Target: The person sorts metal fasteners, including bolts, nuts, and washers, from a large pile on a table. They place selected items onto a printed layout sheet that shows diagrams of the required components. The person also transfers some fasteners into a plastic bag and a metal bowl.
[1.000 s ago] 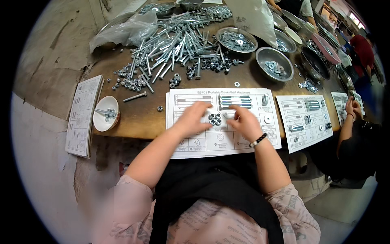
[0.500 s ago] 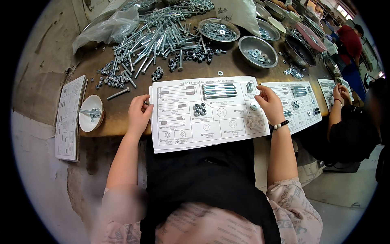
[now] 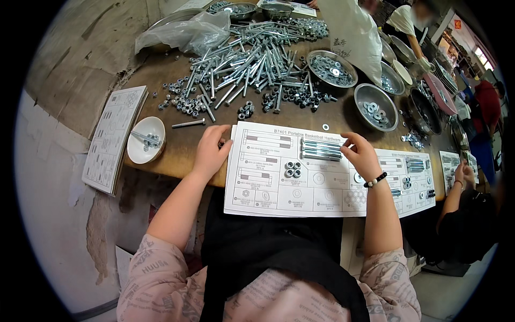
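We see the sheet (image 3: 308, 185) just right of our loosely curled left hand (image 3: 212, 152), and bolts (image 3: 320, 149) at our half-bent right hand's (image 3: 363, 158) fingertips, both holds unclear.

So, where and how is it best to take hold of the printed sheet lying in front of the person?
Probably take the sheet by its near edge, coming from the near side: that part juts past the front of the table, so its underside seems reachable. It would be safer kept level, because bolts and nuts lie on top of it.
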The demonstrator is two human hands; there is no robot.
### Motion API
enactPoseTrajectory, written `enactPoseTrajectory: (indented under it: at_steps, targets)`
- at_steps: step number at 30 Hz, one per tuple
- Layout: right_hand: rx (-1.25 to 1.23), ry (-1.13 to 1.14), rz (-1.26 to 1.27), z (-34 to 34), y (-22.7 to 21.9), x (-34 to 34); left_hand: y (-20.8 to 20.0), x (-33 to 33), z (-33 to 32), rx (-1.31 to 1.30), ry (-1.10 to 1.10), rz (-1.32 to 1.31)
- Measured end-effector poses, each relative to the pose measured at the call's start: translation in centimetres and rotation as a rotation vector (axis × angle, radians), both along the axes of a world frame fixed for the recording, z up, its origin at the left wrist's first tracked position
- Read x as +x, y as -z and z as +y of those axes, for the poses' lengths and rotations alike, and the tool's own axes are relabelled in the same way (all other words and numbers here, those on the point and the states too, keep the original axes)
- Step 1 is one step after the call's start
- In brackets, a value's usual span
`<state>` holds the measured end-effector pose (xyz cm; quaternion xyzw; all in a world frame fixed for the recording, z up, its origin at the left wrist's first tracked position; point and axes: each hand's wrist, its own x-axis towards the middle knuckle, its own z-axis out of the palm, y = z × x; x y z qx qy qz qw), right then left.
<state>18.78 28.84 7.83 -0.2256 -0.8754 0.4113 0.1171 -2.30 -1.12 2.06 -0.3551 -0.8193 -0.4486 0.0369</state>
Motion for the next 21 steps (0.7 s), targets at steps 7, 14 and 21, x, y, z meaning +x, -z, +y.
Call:
enactPoseTrajectory:
  at_steps: [7, 14, 21]
  targets:
    - [0.185, -0.129, -0.073, 1.4, 1.4, -5.2, -1.9, -3.0, 6.2, -0.067, 0.167, -0.013]
    - [0.334, -0.211, -0.046, 1.7, 3.9, -13.6, -0.5, -6.6, 12.5, -0.298, 0.171, 0.21]
    - [0.53, -0.215, -0.139, -0.7, 5.3, -19.9, 0.5, -7.8, 13.0, -0.337, 0.293, 0.23]
